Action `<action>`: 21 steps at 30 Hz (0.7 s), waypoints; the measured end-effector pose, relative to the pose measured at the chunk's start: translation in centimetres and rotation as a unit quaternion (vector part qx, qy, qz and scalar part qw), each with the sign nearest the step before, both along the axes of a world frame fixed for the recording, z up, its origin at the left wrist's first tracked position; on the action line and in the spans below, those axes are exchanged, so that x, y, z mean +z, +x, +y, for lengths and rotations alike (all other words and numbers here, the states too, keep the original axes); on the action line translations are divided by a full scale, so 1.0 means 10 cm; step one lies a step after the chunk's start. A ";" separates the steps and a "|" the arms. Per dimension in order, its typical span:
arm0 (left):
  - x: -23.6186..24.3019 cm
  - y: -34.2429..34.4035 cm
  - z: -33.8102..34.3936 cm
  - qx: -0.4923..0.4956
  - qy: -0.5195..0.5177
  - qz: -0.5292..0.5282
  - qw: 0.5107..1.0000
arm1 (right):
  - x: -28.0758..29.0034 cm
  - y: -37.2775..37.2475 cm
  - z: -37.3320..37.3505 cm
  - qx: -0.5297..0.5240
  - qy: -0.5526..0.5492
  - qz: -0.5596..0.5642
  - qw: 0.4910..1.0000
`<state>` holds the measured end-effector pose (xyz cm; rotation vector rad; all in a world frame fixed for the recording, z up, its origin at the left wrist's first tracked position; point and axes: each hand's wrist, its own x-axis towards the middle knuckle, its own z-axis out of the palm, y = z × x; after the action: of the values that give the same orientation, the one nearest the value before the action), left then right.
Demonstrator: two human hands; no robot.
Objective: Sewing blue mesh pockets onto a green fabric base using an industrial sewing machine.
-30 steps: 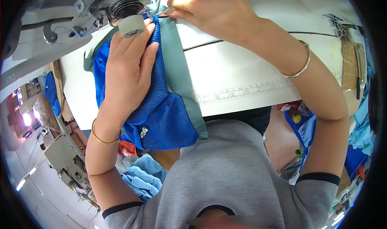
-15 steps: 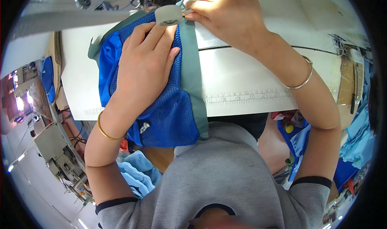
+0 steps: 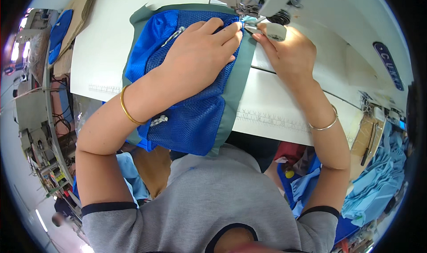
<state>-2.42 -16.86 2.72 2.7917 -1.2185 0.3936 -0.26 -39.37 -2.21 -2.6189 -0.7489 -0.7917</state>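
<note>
A blue mesh fabric piece [image 3: 191,124] with grey-green edging [image 3: 238,90] lies on the white sewing table, its near end hanging over the front edge. My left hand [image 3: 200,55] rests flat on the mesh, fingers stretched toward the needle area of the sewing machine [image 3: 249,6]. Just right of the needle, my right hand [image 3: 291,52] is closed on a slim metal tool [image 3: 252,29], pointing at the fabric edge; its exact kind is unclear. A round white machine part [image 3: 276,32] partly hides those fingers. Two white cord bits [image 3: 159,120] show on the fabric.
The white machine body [image 3: 356,35] fills the upper right. A printed ruler scale [image 3: 271,119] runs along the table's front edge [image 3: 284,140]. Light blue cloth [image 3: 378,173] is piled at the right; brown cardboard [image 3: 80,17] stands at the far left.
The view has shifted, so the machine head now appears farther right. More of the blue fabric's far part shows. My right hand still grips the metal tool beside the needle.
</note>
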 end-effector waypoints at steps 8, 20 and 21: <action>0.06 0.09 0.06 -0.033 0.026 0.057 0.997 | 0.12 -0.11 -0.12 -0.049 -0.084 0.020 0.995; 0.09 0.18 0.20 -0.054 0.026 0.081 0.995 | 0.03 -0.20 -0.06 0.155 -0.028 0.074 0.985; 0.07 0.17 0.19 -0.051 0.015 0.076 0.996 | 0.03 -0.20 -0.06 0.155 -0.020 0.080 0.984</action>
<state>-0.67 -14.95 3.42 2.7120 -1.3347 0.1546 -2.30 -40.00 -1.88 -2.4758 -1.0974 -0.4757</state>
